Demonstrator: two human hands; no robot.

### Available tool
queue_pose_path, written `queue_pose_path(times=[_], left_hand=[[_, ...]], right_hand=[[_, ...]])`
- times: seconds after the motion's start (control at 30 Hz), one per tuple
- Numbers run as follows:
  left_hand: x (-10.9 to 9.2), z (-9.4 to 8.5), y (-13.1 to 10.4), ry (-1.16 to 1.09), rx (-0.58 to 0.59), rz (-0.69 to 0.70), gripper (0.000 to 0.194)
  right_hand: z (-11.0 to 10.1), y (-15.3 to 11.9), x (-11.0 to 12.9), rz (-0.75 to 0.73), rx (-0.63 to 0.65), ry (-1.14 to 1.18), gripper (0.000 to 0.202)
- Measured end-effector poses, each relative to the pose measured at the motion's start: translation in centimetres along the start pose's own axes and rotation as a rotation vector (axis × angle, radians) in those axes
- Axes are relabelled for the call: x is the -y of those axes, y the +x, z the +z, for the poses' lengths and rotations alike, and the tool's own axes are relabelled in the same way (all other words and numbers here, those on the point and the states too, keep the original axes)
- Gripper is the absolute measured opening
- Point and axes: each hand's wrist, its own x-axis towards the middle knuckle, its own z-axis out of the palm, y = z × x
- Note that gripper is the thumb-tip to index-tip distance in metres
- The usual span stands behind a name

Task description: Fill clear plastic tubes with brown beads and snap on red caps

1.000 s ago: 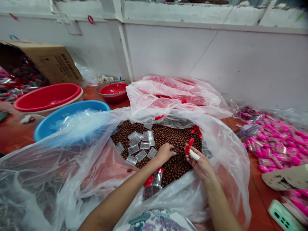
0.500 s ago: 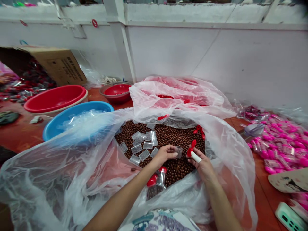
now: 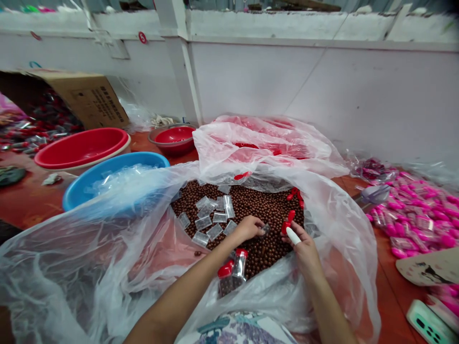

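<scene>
My left hand [image 3: 250,228] pinches a small clear plastic box [image 3: 266,229] low against a heap of brown balls [image 3: 260,203]; the box is partly hidden by fingers and balls. A red plastic cap [image 3: 288,223] with a flipped-up flap is held between the fingers of my right hand [image 3: 304,242], just right of the box. One right finger wears a white cover [image 3: 293,236]. Several empty clear boxes [image 3: 219,217] lie on the balls to the left. Nearer me rest red-capped boxes [image 3: 239,263], and more red caps [image 3: 296,195] lie at the heap's right edge.
A crumpled clear plastic sheet [image 3: 340,239] surrounds the heap. To the left stand a blue basin [image 3: 77,191] of clear pieces, a red basin [image 3: 86,145] and a cardboard box [image 3: 93,98]. Pink packed items [image 3: 426,215] and a mint-green phone [image 3: 430,322] lie at right.
My left hand has lowered and tilted the clear box into the brown balls. My right hand has shifted slightly right and down with the red cap.
</scene>
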Motion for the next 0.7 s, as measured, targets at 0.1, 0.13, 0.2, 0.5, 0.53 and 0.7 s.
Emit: queue_pose_path(times=[0.1, 0.13, 0.2, 0.5, 0.53, 0.7], left_hand=[[-0.1, 0.7, 0.1, -0.102, 0.049, 0.055, 0.029], [0.0, 0.8, 0.0, -0.143, 0.065, 0.068, 0.031], [0.0, 0.9, -0.5, -0.221, 0.095, 0.084, 0.036], [-1.9, -0.7, -5.4, -0.471, 0.142, 0.057, 0.043], [-2.0, -0.9, -6.0, -0.478, 0.124, 0.042, 0.042], [-2.2, -1.3, -8.4, -0.487, 0.063, 0.017, 0.041]], right_hand=[[-0.2, -0.2, 0.3, -0.016, -0.031, 0.011, 0.047], [-0.3, -0.2, 0.4, -0.017, -0.036, 0.019, 0.047], [-0.2, -0.3, 0.7, -0.021, -0.047, 0.041, 0.048], [0.8, -0.6, 1.6, -0.063, 0.036, -0.103, 0.034], [0.9, -0.7, 1.6, -0.061, 0.049, -0.113, 0.034], [1.8, -1.3, 1.6, -0.026, 0.098, -0.115, 0.036]])
